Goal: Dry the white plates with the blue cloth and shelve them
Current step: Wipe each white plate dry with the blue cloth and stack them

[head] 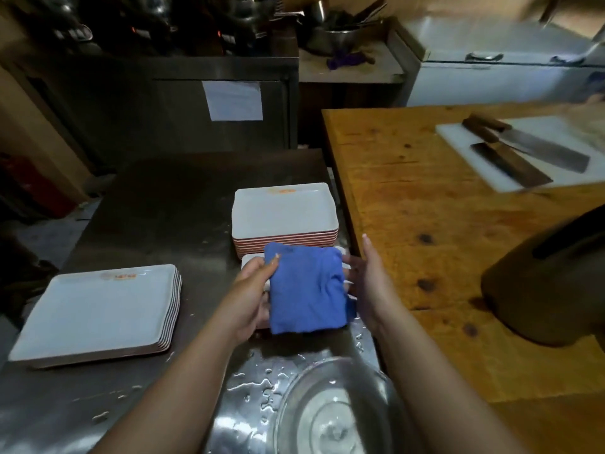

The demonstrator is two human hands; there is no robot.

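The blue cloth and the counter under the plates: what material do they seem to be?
The blue cloth looks like soft woven fabric, matte, with folds and creases. The counter looks like stainless steel: grey, dully reflective, with water beading on it near the metal bowl.

We have a single wide-angle view, worn on the head, looking forward and steeply down over the steel tabletop (157,204) from its near edge. It sits close above both forearms; the wooden tabletop (425,224) fills the right side, shelving the far background.
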